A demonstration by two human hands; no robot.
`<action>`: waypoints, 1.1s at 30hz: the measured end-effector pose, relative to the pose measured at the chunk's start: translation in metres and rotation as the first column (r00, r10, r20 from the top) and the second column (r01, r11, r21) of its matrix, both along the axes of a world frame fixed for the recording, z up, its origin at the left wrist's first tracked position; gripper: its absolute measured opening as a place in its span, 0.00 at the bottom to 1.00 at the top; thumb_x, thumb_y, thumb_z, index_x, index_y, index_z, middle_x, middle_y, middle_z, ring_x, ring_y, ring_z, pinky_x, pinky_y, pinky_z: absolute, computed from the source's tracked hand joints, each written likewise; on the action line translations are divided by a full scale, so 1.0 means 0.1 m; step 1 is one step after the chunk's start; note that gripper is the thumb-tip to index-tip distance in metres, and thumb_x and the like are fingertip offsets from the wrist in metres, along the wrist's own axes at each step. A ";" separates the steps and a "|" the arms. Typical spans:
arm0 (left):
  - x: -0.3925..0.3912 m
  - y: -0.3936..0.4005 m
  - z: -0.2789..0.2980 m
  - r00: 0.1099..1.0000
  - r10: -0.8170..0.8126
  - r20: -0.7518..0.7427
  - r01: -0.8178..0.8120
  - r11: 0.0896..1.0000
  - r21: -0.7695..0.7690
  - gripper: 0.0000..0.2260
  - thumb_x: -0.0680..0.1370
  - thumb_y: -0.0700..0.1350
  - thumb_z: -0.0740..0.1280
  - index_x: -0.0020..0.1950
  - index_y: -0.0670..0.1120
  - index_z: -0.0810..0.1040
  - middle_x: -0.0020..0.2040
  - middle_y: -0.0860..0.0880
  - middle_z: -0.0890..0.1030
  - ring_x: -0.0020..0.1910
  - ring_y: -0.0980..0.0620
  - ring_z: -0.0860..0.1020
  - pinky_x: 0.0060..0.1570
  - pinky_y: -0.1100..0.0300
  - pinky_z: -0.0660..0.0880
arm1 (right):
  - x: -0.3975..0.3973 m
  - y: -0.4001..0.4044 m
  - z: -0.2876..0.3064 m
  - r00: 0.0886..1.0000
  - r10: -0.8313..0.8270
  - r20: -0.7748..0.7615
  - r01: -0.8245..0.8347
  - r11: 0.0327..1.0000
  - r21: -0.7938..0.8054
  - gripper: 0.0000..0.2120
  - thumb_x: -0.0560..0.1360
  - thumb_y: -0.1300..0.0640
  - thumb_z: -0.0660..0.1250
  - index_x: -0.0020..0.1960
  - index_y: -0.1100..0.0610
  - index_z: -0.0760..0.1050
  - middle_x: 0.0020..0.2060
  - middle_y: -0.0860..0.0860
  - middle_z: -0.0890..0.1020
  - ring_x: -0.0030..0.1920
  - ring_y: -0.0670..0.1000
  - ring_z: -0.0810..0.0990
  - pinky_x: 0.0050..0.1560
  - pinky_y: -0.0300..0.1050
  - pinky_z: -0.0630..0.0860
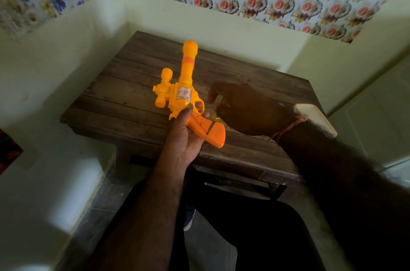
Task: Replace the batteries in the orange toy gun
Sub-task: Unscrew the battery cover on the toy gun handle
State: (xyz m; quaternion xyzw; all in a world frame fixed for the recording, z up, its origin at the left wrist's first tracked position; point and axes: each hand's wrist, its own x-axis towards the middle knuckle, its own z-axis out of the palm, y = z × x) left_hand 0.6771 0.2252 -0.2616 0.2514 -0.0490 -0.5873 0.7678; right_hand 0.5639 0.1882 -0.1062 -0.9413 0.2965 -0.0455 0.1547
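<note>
While my left hand (185, 137) grips the orange toy gun (185, 93) by its handle, barrel pointing away from me above the wooden bench (133, 84), my thumb lies along the body near the trigger guard. My right hand (248, 108) sits in shadow just beside the handle, its fingers (213, 93) curled round a small yellow-handled screwdriver (213, 124) whose tip touches the handle's side. A pale flat object (315, 119) rests at the bench's right edge, against the cream wall (221, 19).

Toy gun (186, 84) sticker seemingly unreadable
</note>
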 end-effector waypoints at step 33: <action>0.02 -0.01 -0.04 0.999 -0.029 0.034 0.030 0.999 -0.019 0.23 0.82 0.46 0.62 0.77 0.49 0.64 0.61 0.44 0.75 0.57 0.43 0.75 0.56 0.39 0.77 | 0.00 -0.02 -0.03 0.997 -0.052 0.057 0.053 0.999 -0.012 0.09 0.75 0.54 0.66 0.54 0.55 0.73 0.40 0.43 0.75 0.39 0.41 0.74 0.35 0.32 0.66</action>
